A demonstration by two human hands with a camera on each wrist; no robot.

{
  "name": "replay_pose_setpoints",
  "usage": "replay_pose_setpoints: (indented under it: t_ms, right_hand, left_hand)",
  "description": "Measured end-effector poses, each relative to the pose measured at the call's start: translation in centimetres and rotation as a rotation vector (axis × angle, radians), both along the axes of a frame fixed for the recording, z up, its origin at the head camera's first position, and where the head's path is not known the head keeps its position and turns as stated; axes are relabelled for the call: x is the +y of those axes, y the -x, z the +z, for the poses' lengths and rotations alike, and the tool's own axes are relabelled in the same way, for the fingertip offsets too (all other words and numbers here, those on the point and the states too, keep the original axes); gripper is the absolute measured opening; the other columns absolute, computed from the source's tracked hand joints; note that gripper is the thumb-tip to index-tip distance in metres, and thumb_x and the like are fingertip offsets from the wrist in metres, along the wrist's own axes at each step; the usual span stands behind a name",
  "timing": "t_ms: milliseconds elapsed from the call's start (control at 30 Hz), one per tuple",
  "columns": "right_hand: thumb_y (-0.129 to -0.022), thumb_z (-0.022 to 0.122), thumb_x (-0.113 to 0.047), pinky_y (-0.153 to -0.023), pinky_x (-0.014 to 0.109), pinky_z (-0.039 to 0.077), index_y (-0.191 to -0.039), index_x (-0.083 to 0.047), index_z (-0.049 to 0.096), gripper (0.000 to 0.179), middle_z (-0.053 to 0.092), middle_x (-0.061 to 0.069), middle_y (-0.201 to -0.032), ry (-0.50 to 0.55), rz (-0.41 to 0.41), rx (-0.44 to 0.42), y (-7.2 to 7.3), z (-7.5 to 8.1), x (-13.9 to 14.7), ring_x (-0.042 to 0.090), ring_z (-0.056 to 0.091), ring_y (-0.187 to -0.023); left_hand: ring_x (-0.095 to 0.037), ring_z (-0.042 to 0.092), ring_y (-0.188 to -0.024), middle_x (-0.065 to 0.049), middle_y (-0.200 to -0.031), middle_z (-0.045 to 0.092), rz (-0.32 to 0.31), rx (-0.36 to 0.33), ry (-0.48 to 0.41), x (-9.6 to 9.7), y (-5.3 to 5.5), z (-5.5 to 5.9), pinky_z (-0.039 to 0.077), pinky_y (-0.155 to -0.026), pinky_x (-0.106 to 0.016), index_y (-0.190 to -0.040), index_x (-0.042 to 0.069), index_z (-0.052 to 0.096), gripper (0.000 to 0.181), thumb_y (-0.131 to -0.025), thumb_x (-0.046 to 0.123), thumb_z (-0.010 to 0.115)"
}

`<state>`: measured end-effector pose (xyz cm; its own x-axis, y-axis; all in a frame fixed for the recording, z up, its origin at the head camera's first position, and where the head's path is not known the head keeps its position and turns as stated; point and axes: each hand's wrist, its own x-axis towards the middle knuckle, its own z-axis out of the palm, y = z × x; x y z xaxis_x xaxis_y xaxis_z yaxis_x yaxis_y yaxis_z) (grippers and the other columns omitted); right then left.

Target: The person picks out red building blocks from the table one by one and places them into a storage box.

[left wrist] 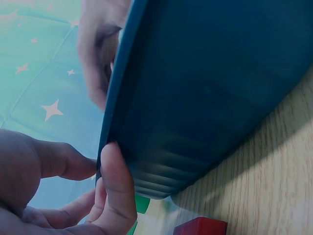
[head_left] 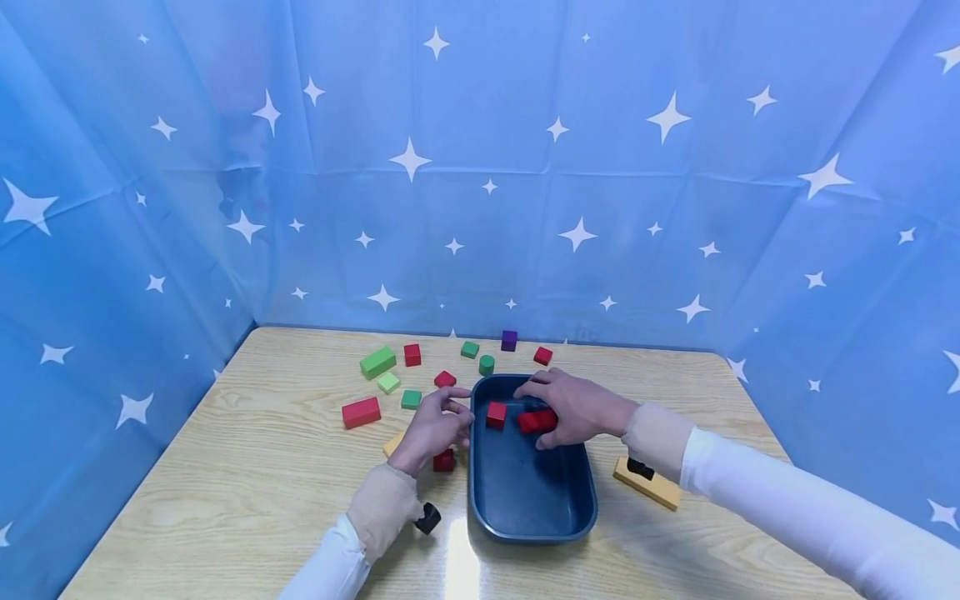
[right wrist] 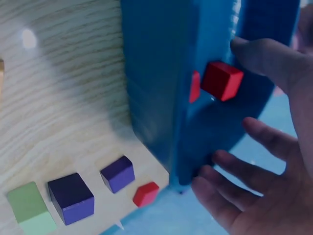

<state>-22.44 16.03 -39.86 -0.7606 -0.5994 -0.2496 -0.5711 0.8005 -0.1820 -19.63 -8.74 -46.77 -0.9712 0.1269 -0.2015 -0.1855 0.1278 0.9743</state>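
Note:
A dark blue plastic bin [head_left: 525, 500] sits on the table between both hands. My left hand [head_left: 437, 425] pinches its left rim; the left wrist view has the thumb on one side of the wall and a finger [left wrist: 116, 171] on the other. Over the bin's right side reaches my right hand [head_left: 577, 408], its fingers spread and holding nothing in the right wrist view. Inside the bin lie a red cube [head_left: 496, 415] and, beside the right hand's fingers, another red block [head_left: 534, 422].
Wooden blocks lie scattered on the table [head_left: 247, 467]: a red block [head_left: 362, 413], a light green block [head_left: 378, 362], a purple cube [head_left: 509, 340] and several others. A long yellow-orange block [head_left: 660, 492] lies under the right wrist. A starry blue curtain [head_left: 480, 208] surrounds the table.

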Motion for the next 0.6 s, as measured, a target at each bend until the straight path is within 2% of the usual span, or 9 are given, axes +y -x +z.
replay_pose_setpoints:
  t_ms: [233,600]
  right_hand:
    - [-0.079,0.085,-0.048,-0.109,0.061,0.047,-0.148,-0.022,0.053,0.080,0.042,0.015,-0.159,0.078,0.035,0.067,0.0,1.3,1.0,0.041,0.042,-0.144]
    - [-0.076,0.085,-0.057,-0.113,0.070,0.037,-0.154,-0.026,0.046,0.093,0.031,0.013,-0.167,0.179,-0.030,0.149,1.1,2.7,2.3,0.044,0.030,-0.151]
  left_hand:
    - [-0.017,0.066,-0.069,-0.016,-0.103,0.061,0.001,0.006,-0.003,0.0,0.0,0.0,0.061,-0.062,-0.030,-0.136,0.001,0.057,0.039,-0.097,0.001,0.060]
    - [-0.019,0.066,-0.071,-0.016,-0.106,0.061,0.000,-0.015,0.005,0.0,-0.1,0.2,0.062,-0.063,-0.028,-0.137,0.003,0.056,0.039,-0.098,0.003,0.060]
